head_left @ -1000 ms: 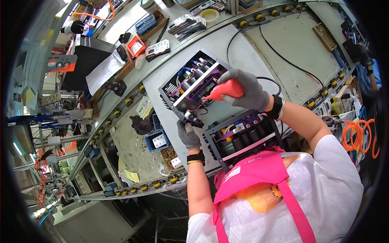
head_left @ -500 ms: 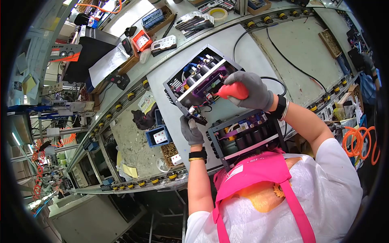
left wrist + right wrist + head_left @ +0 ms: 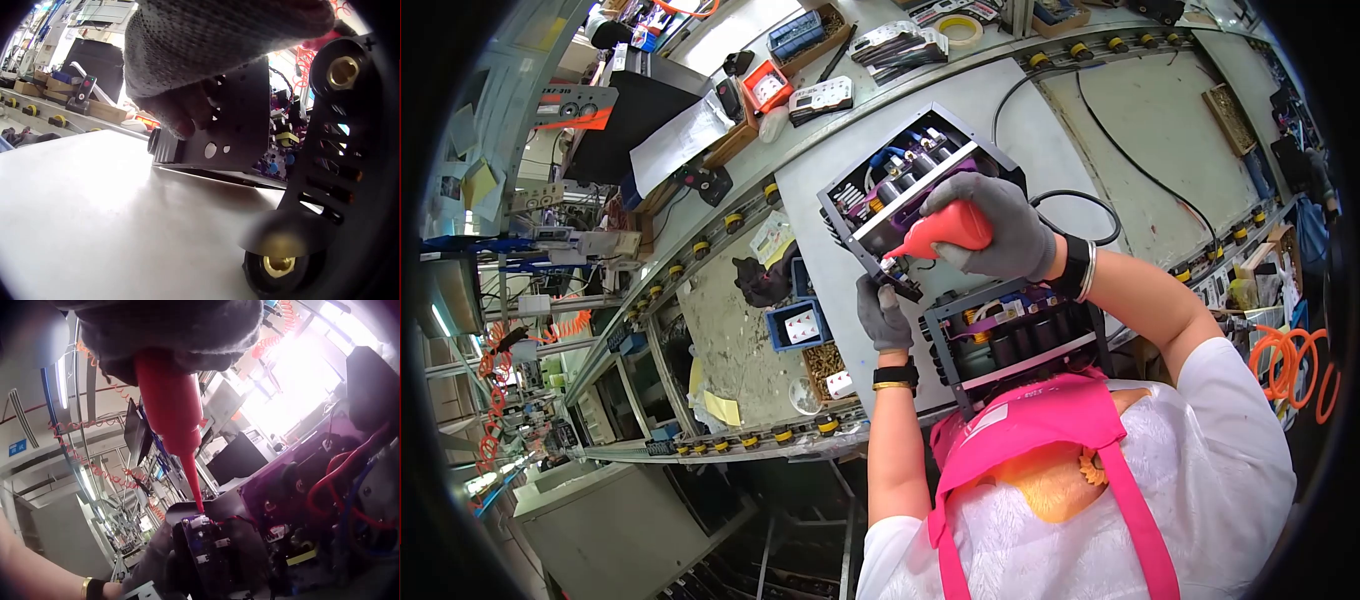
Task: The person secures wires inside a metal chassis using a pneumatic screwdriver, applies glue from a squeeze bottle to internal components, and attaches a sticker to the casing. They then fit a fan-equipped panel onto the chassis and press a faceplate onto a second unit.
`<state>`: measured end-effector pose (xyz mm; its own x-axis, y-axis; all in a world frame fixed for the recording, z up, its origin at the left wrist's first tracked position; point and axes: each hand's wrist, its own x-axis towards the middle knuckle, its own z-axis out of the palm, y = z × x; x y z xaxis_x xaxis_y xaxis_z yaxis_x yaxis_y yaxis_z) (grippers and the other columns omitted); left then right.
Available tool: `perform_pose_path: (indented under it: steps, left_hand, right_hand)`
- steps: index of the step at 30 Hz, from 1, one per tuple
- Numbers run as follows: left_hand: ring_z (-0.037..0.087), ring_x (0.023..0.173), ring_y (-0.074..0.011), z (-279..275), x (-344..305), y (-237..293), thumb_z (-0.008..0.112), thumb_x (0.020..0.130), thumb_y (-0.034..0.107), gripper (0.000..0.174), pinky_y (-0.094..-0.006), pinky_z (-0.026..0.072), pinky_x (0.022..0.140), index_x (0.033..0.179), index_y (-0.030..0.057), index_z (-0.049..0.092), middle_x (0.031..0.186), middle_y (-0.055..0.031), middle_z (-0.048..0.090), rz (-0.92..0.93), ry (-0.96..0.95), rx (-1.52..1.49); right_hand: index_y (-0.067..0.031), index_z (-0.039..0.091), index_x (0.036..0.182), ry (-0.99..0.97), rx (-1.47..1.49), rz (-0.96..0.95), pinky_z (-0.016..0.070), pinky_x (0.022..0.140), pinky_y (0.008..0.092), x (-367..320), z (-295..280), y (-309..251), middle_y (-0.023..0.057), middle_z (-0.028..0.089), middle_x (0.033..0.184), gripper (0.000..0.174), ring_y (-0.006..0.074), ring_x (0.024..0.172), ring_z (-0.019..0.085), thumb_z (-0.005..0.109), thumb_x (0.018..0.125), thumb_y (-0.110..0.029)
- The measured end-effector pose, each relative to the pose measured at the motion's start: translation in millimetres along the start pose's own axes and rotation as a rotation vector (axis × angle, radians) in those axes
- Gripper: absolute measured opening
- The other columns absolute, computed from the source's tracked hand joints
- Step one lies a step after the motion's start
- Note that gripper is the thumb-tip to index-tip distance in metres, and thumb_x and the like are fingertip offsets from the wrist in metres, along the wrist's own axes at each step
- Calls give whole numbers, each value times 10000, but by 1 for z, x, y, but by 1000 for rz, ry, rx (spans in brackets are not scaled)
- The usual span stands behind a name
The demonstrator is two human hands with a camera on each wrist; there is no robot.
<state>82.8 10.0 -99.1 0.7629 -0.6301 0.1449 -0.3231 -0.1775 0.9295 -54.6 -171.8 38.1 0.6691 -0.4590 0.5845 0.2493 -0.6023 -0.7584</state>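
Note:
My right hand, in a grey glove, grips a red squeeze bottle with a tapered nozzle pointing down. In the right wrist view the nozzle tip is right at a white connector on a small circuit board. That board sits at the near corner of an open-topped black electronics chassis, which has wires, capacitors and purple boards inside. My gloved left hand holds the chassis at this corner, its bent fingers against the black panel in the left wrist view.
A second open chassis stands between me and the first. Blue bins and a black cloth lie to the left. A black cable loops at the right. Rollers line the bench edges.
My right hand has brought the bottle's nozzle from the purple board inside the chassis toward the near corner by my left hand. The left hand keeps its place there while the head view shifts slightly.

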Motion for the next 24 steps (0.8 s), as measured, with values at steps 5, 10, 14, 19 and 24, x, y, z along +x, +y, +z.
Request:
perform_pose_path:
  steps: [5, 10, 14, 19, 24]
  left_hand:
    - [539, 696, -265, 2, 1, 3, 381, 873, 495, 518, -366, 407, 643, 931, 6, 539, 759, -125, 564, 19, 20, 10]
    - [502, 651, -253, 0, 4, 3, 374, 887, 493, 507, -369, 390, 612, 900, 12, 534, 723, -120, 527, 20, 25, 59]
    - [473, 611, -229, -2, 14, 13, 363, 899, 514, 526, -358, 378, 588, 876, 16, 534, 671, -98, 498, -14, 31, 67]
    - [498, 603, -182, -1, 29, 32, 347, 903, 563, 578, -325, 385, 569, 863, 25, 555, 665, -68, 532, -151, 7, 45]
    - [565, 540, -110, -1, 51, 37, 320, 878, 658, 639, -214, 398, 393, 1087, 109, 569, 755, -25, 624, -334, -58, -97]
  right_hand:
    - [-62, 548, 996, -20, 12, 0, 519, 738, 315, 0, 2, 2, 91, 640, 908, 406, 249, 821, 649, 745, 640, -72]
    - [-64, 563, 981, 5, -1, -33, 516, 691, 323, 0, 1, -1, 95, 633, 865, 404, 265, 779, 643, 766, 634, -104]
    - [-64, 551, 1009, -5, -53, -151, 516, 701, 331, -4, 0, 3, 103, 631, 932, 437, 269, 804, 640, 759, 625, -83]
    - [-65, 538, 1066, 34, -40, -276, 506, 771, 359, -12, -8, 1, 106, 622, 1037, 523, 289, 897, 621, 755, 592, -55]
    - [-91, 533, 1081, -9, -18, -160, 485, 826, 371, -18, -14, 27, 101, 607, 1047, 556, 293, 949, 603, 746, 571, -40]
